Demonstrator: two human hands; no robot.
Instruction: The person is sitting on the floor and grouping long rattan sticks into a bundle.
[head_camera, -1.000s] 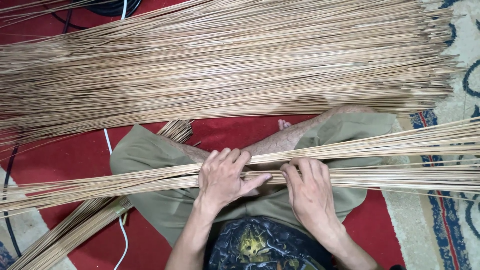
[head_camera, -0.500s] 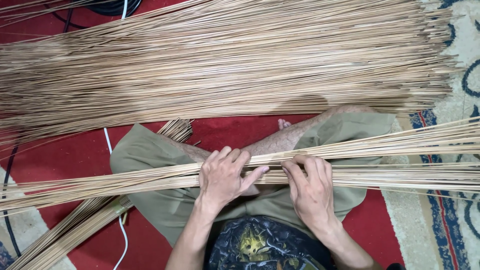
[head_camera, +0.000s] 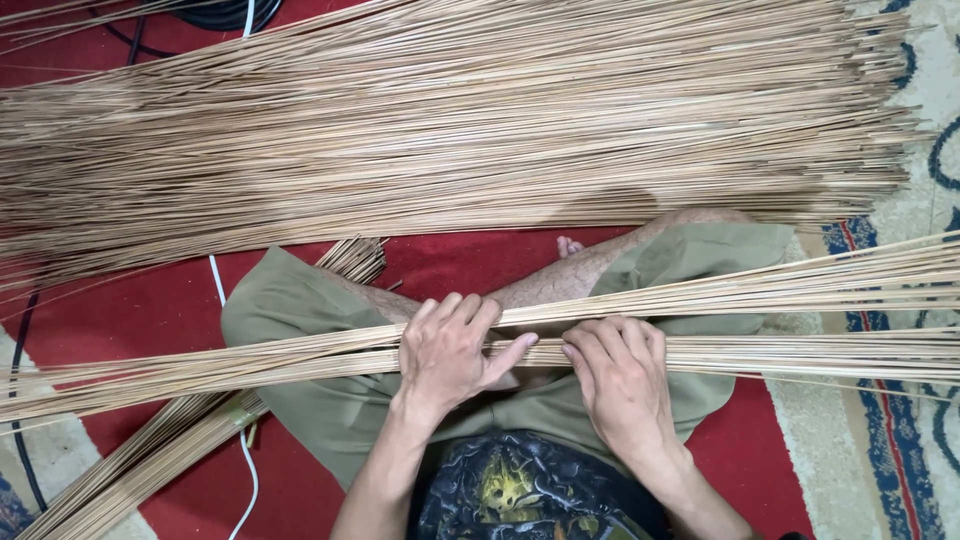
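Observation:
A long bundle of thin tan sticks (head_camera: 250, 362) lies across my lap, running from the left edge to the right edge. My left hand (head_camera: 447, 353) rests on top of it with fingers spread and the thumb stretched to the right along the sticks. My right hand (head_camera: 620, 378) lies palm down on the same bundle just to the right, fingers curled over it. A small gap separates the two hands. My crossed legs in olive shorts (head_camera: 300, 310) sit under the sticks.
A very large heap of the same thin sticks (head_camera: 450, 120) covers the red carpet (head_camera: 130, 300) ahead. A tied bundle of sticks (head_camera: 150, 460) lies at the lower left beside a white cable (head_camera: 245, 470). A patterned rug (head_camera: 900, 440) borders the right side.
Both hands stay on the lap bundle; the fingers have shifted only slightly along the sticks.

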